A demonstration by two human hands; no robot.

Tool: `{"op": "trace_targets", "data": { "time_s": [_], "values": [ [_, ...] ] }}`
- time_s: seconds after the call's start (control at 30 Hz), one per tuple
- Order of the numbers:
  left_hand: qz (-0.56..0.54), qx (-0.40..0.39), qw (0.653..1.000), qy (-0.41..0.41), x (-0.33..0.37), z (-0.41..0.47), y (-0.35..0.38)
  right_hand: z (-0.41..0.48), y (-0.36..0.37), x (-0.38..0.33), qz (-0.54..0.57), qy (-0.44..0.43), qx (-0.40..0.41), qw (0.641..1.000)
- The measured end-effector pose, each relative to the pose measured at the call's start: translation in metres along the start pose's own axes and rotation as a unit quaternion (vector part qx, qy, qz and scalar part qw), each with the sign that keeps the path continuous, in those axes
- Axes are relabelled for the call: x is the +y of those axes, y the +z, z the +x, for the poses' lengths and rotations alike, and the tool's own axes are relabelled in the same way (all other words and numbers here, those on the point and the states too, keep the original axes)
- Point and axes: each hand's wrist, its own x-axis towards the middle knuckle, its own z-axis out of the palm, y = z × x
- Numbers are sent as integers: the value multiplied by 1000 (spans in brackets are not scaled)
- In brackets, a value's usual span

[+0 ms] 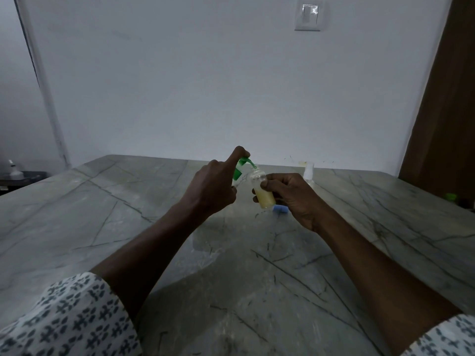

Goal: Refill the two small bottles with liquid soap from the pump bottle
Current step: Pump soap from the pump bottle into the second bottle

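My left hand [213,186] wraps the pump bottle, whose green pump head [241,167] shows above my fingers, with my index finger pressing on top of it. The bottle's body is hidden behind that hand. My right hand [288,196] holds a small clear bottle [262,191], tilted, its open mouth right under the green spout. Pale yellow soap fills its lower half. A second small clear bottle [308,173] stands on the table behind my right hand. A blue cap [280,209] lies on the table under my right hand.
The grey marble table [128,214] runs back to a white wall. A green-topped object [450,197] sits at the right edge near a brown wooden door. A dark shelf with a white bottle [14,170] is at the far left.
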Motion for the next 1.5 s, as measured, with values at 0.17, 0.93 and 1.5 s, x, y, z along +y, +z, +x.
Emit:
{"op": "trace_targets", "data": {
  "time_s": [0.17,0.93,1.5],
  "values": [
    [-17,-1,1000,-6,1,-2,-2,0,2,2,-11,-1,-12,1000],
    [-19,4,1000,-1,3,-3,-1,-2,3,2,16,13,-22,1000],
    [-27,15,1000,7,1,-2,1,-2,3,1,22,12,-24,999]
  ]
}}
